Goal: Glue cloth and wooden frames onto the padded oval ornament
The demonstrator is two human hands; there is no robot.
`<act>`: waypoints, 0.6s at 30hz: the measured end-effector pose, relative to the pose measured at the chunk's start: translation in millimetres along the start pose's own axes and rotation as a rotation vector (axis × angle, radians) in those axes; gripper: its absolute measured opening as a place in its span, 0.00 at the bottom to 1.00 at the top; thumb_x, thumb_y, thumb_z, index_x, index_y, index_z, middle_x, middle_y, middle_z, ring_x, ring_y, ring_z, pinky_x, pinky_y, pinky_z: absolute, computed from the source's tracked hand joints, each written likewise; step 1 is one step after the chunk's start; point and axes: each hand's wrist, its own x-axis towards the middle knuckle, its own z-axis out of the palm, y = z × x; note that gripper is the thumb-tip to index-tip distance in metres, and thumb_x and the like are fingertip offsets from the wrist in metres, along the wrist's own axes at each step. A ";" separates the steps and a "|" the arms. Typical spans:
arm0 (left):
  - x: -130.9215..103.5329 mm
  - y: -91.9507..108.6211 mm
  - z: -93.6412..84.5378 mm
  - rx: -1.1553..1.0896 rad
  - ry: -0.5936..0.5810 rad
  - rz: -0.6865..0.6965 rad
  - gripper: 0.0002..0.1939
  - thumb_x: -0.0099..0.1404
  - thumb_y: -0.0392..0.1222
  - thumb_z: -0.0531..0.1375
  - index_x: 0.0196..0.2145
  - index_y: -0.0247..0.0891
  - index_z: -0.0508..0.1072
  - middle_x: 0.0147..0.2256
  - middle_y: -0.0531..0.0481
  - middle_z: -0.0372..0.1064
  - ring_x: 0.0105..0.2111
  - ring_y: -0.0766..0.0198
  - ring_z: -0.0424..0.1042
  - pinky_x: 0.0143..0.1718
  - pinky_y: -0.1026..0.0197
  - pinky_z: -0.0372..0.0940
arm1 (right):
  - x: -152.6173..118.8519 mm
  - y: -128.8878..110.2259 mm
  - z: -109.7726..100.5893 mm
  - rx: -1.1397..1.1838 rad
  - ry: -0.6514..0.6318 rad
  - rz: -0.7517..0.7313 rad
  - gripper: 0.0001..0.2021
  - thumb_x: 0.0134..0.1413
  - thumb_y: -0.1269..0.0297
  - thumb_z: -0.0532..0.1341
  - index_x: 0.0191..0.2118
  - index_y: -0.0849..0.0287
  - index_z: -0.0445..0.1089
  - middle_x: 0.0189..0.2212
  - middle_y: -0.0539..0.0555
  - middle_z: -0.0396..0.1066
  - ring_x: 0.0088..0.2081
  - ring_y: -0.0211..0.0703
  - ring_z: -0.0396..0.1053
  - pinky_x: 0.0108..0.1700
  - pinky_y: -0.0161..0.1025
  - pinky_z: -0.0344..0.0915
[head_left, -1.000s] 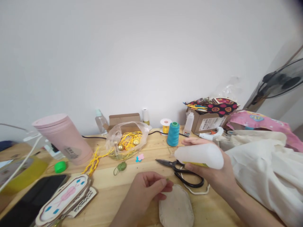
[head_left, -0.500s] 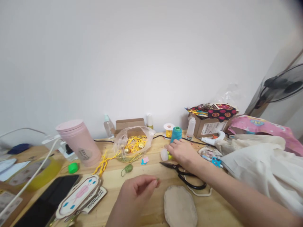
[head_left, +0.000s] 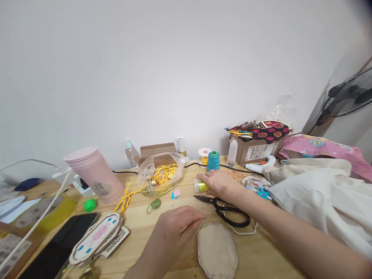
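Observation:
My left hand is closed in a pinch above the wood table, just left of an oval cream fabric-covered piece. Whatever sits between its fingertips is too small or hidden to make out. Farther back, my right hand reaches over a small yellow-labelled bottle lying on its side, its fingers closed on one end. Black-handled scissors lie beneath my right wrist, with a loop of white cord under them. A teal thread cone stands right behind that hand.
A plastic bag of yellow cord, a green cord knot and small pink-and-blue pieces lie mid-table. Left are a pink tumbler, a phone and decorated tags. Right are a cardboard box and white cloth.
My left hand has shifted right, toward the oval piece. The small bottle under my right hand has turned, so its yellow label shows more. The view has tilted slightly.

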 end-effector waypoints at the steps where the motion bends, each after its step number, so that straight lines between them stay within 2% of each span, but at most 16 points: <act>1: 2.5 -2.4 1.1 0.044 0.001 0.087 0.11 0.62 0.40 0.51 0.33 0.40 0.73 0.32 0.51 0.74 0.31 0.67 0.71 0.33 0.68 0.62 | -1.7 1.9 1.6 0.021 0.013 -0.012 0.21 0.43 0.71 0.63 0.46 0.65 0.62 0.33 0.60 0.72 0.34 0.49 0.69 0.31 0.38 0.62; 3: 8.7 -6.9 3.1 0.135 -0.015 0.192 0.11 0.62 0.38 0.50 0.34 0.41 0.72 0.33 0.51 0.73 0.31 0.66 0.70 0.32 0.67 0.62 | -7.4 5.4 4.0 0.064 0.049 -0.039 0.22 0.43 0.69 0.64 0.47 0.65 0.62 0.35 0.60 0.71 0.36 0.49 0.68 0.34 0.38 0.63; 7: 25.0 -11.8 5.9 0.190 -0.175 0.110 0.07 0.61 0.42 0.52 0.32 0.42 0.69 0.31 0.56 0.71 0.31 0.68 0.69 0.32 0.67 0.59 | -24.6 9.1 4.8 0.134 0.143 -0.063 0.21 0.48 0.64 0.61 0.48 0.65 0.60 0.41 0.61 0.67 0.42 0.49 0.64 0.41 0.41 0.62; 9: 32.8 -13.9 7.6 0.207 -0.275 0.137 0.08 0.61 0.44 0.52 0.31 0.40 0.68 0.30 0.56 0.70 0.31 0.68 0.67 0.32 0.67 0.58 | -34.3 8.6 5.3 0.155 0.178 -0.043 0.19 0.49 0.65 0.60 0.48 0.64 0.60 0.41 0.61 0.67 0.43 0.50 0.64 0.42 0.42 0.61; 11: 38.1 -18.0 10.1 0.229 -0.358 0.222 0.10 0.62 0.45 0.50 0.30 0.39 0.68 0.28 0.55 0.68 0.30 0.68 0.67 0.31 0.67 0.58 | -44.9 6.9 6.7 0.183 0.233 -0.016 0.17 0.49 0.68 0.60 0.46 0.64 0.62 0.40 0.61 0.68 0.42 0.50 0.64 0.42 0.44 0.62; 13: 40.8 -24.3 12.6 0.264 -0.393 0.359 0.12 0.64 0.44 0.48 0.30 0.38 0.68 0.27 0.54 0.68 0.28 0.68 0.66 0.29 0.67 0.57 | -57.1 4.3 8.7 0.227 0.311 0.011 0.14 0.47 0.71 0.59 0.43 0.63 0.64 0.38 0.60 0.69 0.40 0.50 0.65 0.40 0.44 0.63; 16: 41.9 -35.1 15.1 0.337 -0.374 0.582 0.14 0.65 0.39 0.45 0.33 0.37 0.69 0.28 0.51 0.69 0.28 0.67 0.65 0.28 0.65 0.56 | -78.6 -0.6 11.7 0.320 0.388 0.044 0.11 0.48 0.73 0.58 0.41 0.63 0.65 0.36 0.59 0.70 0.37 0.48 0.66 0.38 0.44 0.64; 18: 42.7 -40.7 15.8 0.365 -0.358 0.676 0.13 0.65 0.37 0.45 0.35 0.36 0.69 0.29 0.50 0.69 0.28 0.67 0.65 0.28 0.65 0.56 | -93.4 -4.8 14.7 0.392 0.419 0.052 0.11 0.50 0.73 0.56 0.41 0.62 0.65 0.35 0.58 0.71 0.36 0.46 0.67 0.37 0.42 0.65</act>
